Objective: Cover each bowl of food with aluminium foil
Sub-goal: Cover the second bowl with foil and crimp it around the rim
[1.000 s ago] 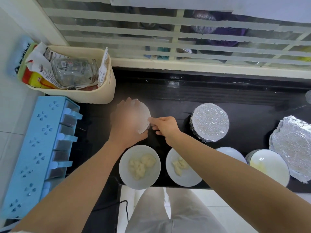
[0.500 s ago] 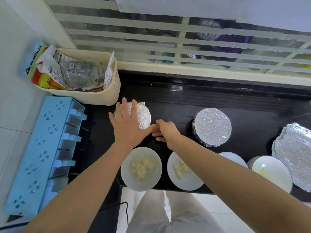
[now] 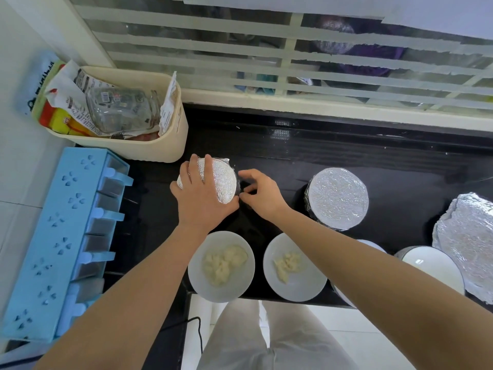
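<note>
Your left hand (image 3: 202,201) lies flat with straight fingers on top of the small round bowl wrapped in silver aluminium foil (image 3: 224,182) and presses it onto the black counter (image 3: 333,153). Your right hand (image 3: 262,193) is half open at the right side of this bowl, with the fingers curved; whether they pinch the foil edge I cannot tell. Right of your right hand stands a bigger round foil-covered bowl (image 3: 337,198). Nearer to you, below the left wrist, is an uncovered white bowl with pale mashed food (image 3: 197,276), and a second white bowl (image 3: 306,285), also uncovered, lies under the right forearm. Left of your left hand is a light blue plastic rack (image 3: 64,236).
</note>
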